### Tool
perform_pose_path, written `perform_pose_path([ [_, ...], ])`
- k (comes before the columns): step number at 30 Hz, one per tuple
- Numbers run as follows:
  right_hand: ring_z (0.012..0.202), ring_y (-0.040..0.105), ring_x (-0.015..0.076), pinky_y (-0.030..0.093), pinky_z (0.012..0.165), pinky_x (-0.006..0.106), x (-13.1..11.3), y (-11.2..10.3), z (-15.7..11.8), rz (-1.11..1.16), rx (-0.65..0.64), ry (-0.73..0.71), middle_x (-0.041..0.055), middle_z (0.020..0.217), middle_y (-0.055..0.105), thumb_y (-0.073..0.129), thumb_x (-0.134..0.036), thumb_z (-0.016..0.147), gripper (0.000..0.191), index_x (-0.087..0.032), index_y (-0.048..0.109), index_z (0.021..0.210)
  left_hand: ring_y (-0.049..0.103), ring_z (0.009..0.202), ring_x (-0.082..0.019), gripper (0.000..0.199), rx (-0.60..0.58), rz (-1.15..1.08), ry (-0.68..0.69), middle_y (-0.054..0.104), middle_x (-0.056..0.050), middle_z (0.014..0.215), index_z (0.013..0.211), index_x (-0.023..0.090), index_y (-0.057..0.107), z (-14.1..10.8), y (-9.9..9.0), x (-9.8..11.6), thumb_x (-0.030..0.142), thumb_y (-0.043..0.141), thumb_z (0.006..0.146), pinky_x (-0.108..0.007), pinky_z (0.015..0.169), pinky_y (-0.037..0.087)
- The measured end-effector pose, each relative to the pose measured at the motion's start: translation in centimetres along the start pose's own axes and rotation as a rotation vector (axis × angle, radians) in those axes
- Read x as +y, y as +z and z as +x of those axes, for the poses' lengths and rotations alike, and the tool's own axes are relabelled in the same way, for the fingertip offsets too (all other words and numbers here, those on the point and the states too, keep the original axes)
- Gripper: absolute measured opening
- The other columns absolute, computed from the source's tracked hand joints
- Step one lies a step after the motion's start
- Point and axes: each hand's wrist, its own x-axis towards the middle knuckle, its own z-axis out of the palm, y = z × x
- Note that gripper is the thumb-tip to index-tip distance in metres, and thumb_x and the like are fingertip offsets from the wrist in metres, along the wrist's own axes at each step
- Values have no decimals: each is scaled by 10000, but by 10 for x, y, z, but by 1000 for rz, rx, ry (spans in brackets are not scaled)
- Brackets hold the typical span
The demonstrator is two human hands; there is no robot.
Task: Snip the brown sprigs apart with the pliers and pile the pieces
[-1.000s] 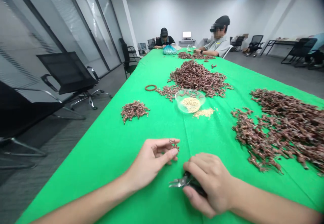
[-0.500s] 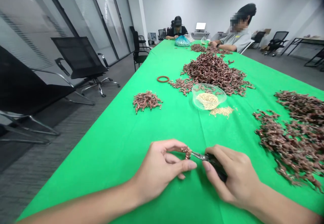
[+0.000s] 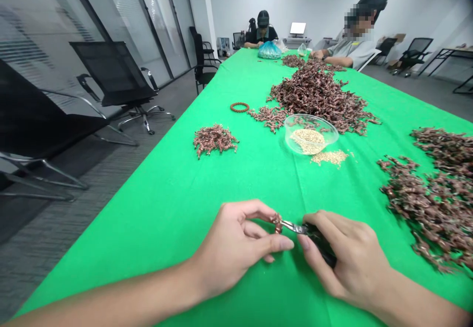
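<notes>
Between the thumb and fingers of my left hand (image 3: 240,248) is a small copper-brown figurine (image 3: 277,223), mostly covered by the fingers. My right hand (image 3: 347,253) is wrapped round dark-handled pliers (image 3: 320,243), whose thin metal jaws point left and meet the figurine's right side. Whether the jaws grip it or only touch it, I cannot tell. Beyond the hands lies a small pile of similar brown pieces (image 3: 215,140). A clear plastic bowl (image 3: 330,139) holds tiny golden bits, and more golden bits (image 3: 330,158) are spilled beside it.
A big heap of brown pieces (image 3: 318,95) covers the table's middle, and another pile (image 3: 436,199) lies at right. A brown braided ring (image 3: 240,107) and a blue bag (image 3: 269,51) rest on the green cloth (image 3: 177,203). Two people sit farther along; chairs (image 3: 111,75) stand left.
The view has tilted slightly, so the far things appear higher and a little to the right. Both hands keep their holds, with the plier jaws still at the figurine.
</notes>
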Motion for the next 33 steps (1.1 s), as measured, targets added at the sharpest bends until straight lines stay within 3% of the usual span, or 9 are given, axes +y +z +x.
perform_pose_path([
  [16, 522, 480, 147, 341, 495, 297, 0, 1, 0, -117, 13, -93, 6, 641, 527, 534, -273, 935, 123, -157, 575, 935, 644, 483, -116, 355, 15, -2, -4, 724, -11, 565, 851, 144, 645, 0, -1, -1, 227, 895, 613, -182, 502, 483],
  [25, 619, 568, 189, 373, 541, 334, 1, -3, 0, -293, 76, -185, 80, 750, 627, 610, -307, 901, 177, -137, 578, 940, 640, 489, -106, 370, -4, 25, 3, 767, -63, 683, 865, 126, 640, 0, -2, 1, 308, 877, 648, -195, 506, 504],
  [30, 614, 576, 173, 387, 530, 313, 3, -3, 0, -208, 96, -144, 75, 744, 625, 590, -277, 908, 191, -113, 584, 1006, 655, 518, -110, 343, -15, 28, 27, 765, -66, 705, 879, 116, 642, 0, -2, 3, 310, 852, 688, -202, 530, 526],
  [33, 588, 561, 161, 385, 514, 303, 4, -3, 0, -167, 96, -117, 66, 730, 612, 574, -270, 916, 170, -119, 590, 992, 707, 646, -149, 304, -22, 17, 78, 775, -85, 798, 932, 114, 659, 1, -2, 4, 291, 815, 740, -236, 619, 565],
])
